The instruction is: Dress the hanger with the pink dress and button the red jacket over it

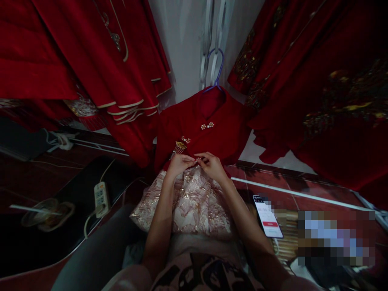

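A red garment (pixel 226 139) hangs from a purple hanger (pixel 222 66) and reaches down to my lap. Flower-shaped clasps of pearly beads (pixel 207 126) run down its front, and a gold fan-shaped ornament (pixel 181 145) with tassels hangs beside them. My left hand (pixel 182 163) and my right hand (pixel 212 165) meet fingertip to fingertip low on this front, both closed in a pinch on another small beaded clasp (pixel 197 160). Fingers partly cover that clasp, so whether it is fastened is hidden. Beneath my wrists, shiny pale pink and gold brocade cloth (pixel 194 202) spreads over my lap.
More red garments hang at left (pixel 121 81) and right (pixel 291 113). A power strip (pixel 101 199) and a plastic cup with a straw (pixel 45 212) rest on a black surface at left. A lit phone (pixel 268 218) lies on a slatted wooden surface (pixel 286 232) at right.
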The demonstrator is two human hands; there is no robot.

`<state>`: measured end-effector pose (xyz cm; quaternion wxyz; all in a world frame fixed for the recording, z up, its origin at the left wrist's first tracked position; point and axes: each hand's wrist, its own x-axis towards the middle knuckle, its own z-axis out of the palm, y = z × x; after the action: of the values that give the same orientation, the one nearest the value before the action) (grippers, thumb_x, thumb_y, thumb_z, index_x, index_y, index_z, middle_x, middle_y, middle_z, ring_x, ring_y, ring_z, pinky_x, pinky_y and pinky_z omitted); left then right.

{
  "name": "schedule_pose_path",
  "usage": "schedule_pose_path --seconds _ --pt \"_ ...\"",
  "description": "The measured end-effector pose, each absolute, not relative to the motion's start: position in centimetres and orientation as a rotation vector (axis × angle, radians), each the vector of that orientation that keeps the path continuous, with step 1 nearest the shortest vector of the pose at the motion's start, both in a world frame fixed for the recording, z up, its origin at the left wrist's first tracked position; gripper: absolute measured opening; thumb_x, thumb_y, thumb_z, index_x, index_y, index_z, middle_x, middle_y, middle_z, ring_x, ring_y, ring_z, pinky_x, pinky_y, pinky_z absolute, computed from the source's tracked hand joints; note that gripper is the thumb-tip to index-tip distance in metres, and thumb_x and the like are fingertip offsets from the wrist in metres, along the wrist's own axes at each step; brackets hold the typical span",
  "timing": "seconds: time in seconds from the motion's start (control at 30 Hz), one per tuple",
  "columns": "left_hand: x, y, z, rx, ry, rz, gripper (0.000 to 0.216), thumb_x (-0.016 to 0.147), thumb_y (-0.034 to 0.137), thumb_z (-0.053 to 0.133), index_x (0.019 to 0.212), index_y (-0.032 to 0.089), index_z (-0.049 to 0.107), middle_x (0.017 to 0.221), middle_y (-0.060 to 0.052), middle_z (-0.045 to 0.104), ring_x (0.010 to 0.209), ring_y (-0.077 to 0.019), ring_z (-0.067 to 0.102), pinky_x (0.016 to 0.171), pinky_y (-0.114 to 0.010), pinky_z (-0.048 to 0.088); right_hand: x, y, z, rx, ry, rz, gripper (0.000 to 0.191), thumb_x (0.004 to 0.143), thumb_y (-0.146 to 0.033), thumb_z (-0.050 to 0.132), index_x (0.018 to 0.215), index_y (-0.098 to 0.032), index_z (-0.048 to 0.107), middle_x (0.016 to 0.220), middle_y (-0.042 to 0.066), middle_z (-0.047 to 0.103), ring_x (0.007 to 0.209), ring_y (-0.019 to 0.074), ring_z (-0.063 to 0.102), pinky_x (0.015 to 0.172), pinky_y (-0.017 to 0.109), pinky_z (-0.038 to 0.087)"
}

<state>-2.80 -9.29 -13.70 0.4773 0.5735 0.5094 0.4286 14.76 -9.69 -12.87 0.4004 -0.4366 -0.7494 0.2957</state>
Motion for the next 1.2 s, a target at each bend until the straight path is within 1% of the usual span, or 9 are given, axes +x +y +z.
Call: schedule_pose_path --seconds 0.13,0.23,0.3,0.37,0.43,0.57,0.73,0.97,1.2 --pt "-3.1 -9.0 -14.2 1.510 1.277 1.049 0.025 0.065 0.034 0.074 0.080 0.014 0.075 0.081 -0.008 0.074 0.071 -0.0173 0.067 0.073 -0.030 0.052 14.1 -9.6 -13.3 -1.145 -1.826 0.742 0.028 0.083 -0.015 0.052 0.106 -0.021 0.067 0.096 0.004 0.062 0.070 0.0096 0.060 0.069 0.023 0.050" --pt "-3.1 -8.8 -14.7 1.681 1.267 1.060 0.022 0.072 0.033 0.070 0.083 0.016 0.074 0.087 -0.007 0.072 0.078 -0.0163 0.066 0.075 -0.028 0.051 14.2 -9.5 -13.4 -1.220 -1.778 0.723 0.027 0.075 -0.011 0.057 0.100 -0.018 0.065 0.096 0.004 0.057 0.066 0.0090 0.055 0.065 0.024 0.049" --pt "-3.1 -8.8 -14.7 1.756 1.305 1.040 0.022 0.072 0.031 0.070 0.086 0.015 0.071 0.090 -0.006 0.069 0.079 -0.0149 0.064 0.072 -0.027 0.050 15.0 -9.6 -13.1 -1.266 -1.830 0.726 0.033 0.067 -0.010 0.063 0.100 -0.017 0.062 0.095 0.005 0.054 0.063 0.0089 0.052 0.064 0.025 0.048" --pt "-3.2 -9.0 -14.4 1.795 1.387 1.016 0.025 0.070 0.029 0.071 0.091 0.015 0.067 0.092 -0.005 0.066 0.077 -0.0138 0.062 0.069 -0.026 0.049 16.2 -9.7 -12.3 -1.274 -1.899 0.752 0.043 0.064 -0.011 0.068 0.105 -0.017 0.060 0.096 0.005 0.053 0.061 0.0088 0.050 0.063 0.026 0.048" --pt "-3.3 -9.3 -13.8 1.854 1.452 1.003 0.027 0.069 0.028 0.072 0.092 0.016 0.063 0.091 -0.004 0.065 0.077 -0.0136 0.061 0.071 -0.027 0.048 17.6 -9.8 -11.4 -1.256 -1.912 0.739 0.044 0.067 -0.016 0.070 0.109 -0.019 0.059 0.099 0.005 0.054 0.060 0.0085 0.050 0.064 0.028 0.048" --pt "-3.5 -9.7 -13.0 1.939 1.408 0.959 0.023 0.069 0.032 0.073 0.085 0.018 0.064 0.088 -0.003 0.067 0.081 -0.0143 0.061 0.074 -0.027 0.047 19.2 -9.6 -10.2 -1.220 -1.816 0.631 0.031 0.075 -0.026 0.067 0.104 -0.019 0.061 0.103 0.007 0.058 0.064 0.0099 0.055 0.065 0.028 0.048" --pt "-3.2 -9.7 -13.1 1.897 1.381 0.966 0.026 0.073 0.041 0.070 0.081 0.017 0.066 0.083 -0.003 0.069 0.074 -0.0136 0.061 0.070 -0.026 0.046 18.1 -9.7 -10.1 -1.202 -1.695 0.657 0.017 0.085 -0.031 0.057 0.094 -0.018 0.064 0.087 0.005 0.067 0.069 0.0120 0.060 0.062 0.024 0.047" --pt "-3.0 -9.4 -13.5 1.824 1.346 1.022 0.029 0.071 0.044 0.073 0.077 0.017 0.066 0.078 -0.003 0.070 0.070 -0.0134 0.064 0.068 -0.025 0.049 16.1 -10.0 -11.4 -1.225 -1.884 0.893 0.018 0.079 -0.027 0.066 0.094 -0.017 0.065 0.081 0.004 0.068 0.074 0.0133 0.064 0.068 0.025 0.050" --pt "-2.8 -9.5 -13.4 1.727 1.325 1.049 0.033 0.068 0.046 0.074 0.072 0.015 0.064 0.073 -0.004 0.070 0.067 -0.0144 0.065 0.065 -0.026 0.050 15.4 -9.6 -12.2 -1.255 -1.842 0.856 0.010 0.078 -0.021 0.066 0.087 -0.017 0.064 0.078 0.003 0.068 0.071 0.0135 0.065 0.068 0.026 0.052"
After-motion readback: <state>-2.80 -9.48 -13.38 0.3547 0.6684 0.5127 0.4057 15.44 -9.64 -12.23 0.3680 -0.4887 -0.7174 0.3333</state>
